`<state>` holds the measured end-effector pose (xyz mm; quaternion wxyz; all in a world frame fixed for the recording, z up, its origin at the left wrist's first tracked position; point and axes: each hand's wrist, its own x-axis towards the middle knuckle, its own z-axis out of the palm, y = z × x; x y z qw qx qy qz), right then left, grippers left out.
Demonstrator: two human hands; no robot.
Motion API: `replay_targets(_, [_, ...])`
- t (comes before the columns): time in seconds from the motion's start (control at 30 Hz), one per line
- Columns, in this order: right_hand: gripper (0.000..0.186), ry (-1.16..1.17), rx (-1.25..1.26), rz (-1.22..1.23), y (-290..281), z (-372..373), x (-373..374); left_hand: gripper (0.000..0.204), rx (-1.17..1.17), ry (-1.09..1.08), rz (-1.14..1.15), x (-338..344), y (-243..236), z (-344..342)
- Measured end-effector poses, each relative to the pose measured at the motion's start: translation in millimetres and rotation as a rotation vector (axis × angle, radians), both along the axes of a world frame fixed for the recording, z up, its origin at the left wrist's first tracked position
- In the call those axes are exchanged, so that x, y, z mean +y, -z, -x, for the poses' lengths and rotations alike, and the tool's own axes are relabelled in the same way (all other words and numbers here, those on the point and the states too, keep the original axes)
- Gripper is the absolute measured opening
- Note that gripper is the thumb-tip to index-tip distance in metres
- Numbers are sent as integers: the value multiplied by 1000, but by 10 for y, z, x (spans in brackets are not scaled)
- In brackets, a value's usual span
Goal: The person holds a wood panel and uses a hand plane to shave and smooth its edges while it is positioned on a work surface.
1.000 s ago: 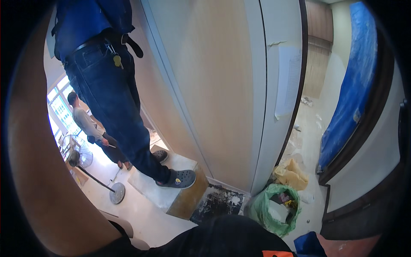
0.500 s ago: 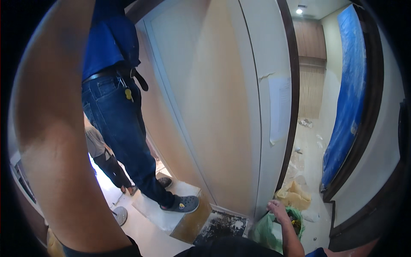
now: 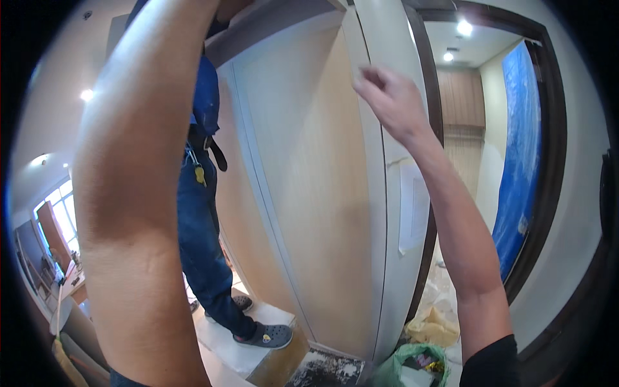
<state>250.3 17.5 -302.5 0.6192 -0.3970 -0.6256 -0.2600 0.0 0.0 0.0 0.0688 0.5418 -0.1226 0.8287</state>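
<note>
My left forearm [image 3: 138,193] rises along the left side of the picture, and the left hand is past the upper edge. My right hand [image 3: 394,106] is raised in front of the pale wooden panel [image 3: 309,161], near its narrow white edge strip. Its fingers are curled and pressed together, slightly blurred; whatever they may hold is too small to make out. Just beyond my left arm, a person in a blue shirt, jeans [image 3: 209,251] and grey clogs [image 3: 265,335] stands on a white-topped platform [image 3: 242,348].
A green plastic bag [image 3: 393,371] with scraps stands low right, beside a yellowish bag [image 3: 433,327]. Behind my right arm is a dark-framed doorway with blue sheeting [image 3: 519,148]. A paper sheet [image 3: 412,206] hangs on the white strip. A black-stained board [image 3: 325,371] lies at the panel's foot.
My right hand has gone up from above the green bag to the upper part of the panel. The view has tilted upward, and my left arm appears further right.
</note>
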Motion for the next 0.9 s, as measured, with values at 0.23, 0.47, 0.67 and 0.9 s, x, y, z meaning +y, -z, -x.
replay_targets(0.23, [73,-1026,585,253,-1365,942,-16,32,-213,-249,-58,1,431,-164])
replay_targets(0.47, [68,-1710,685,131,-2186,1093,193,38,-100,47,34,-262,839,-264])
replay_targets(0.67, [38,-1981,743,-25,-2543,1059,491,40,-80,112,212,-424,1041,-377])
replay_targets(0.9, [32,-2161,941,-108,-2398,1362,486,41,-95,77,235,-143,856,-42])
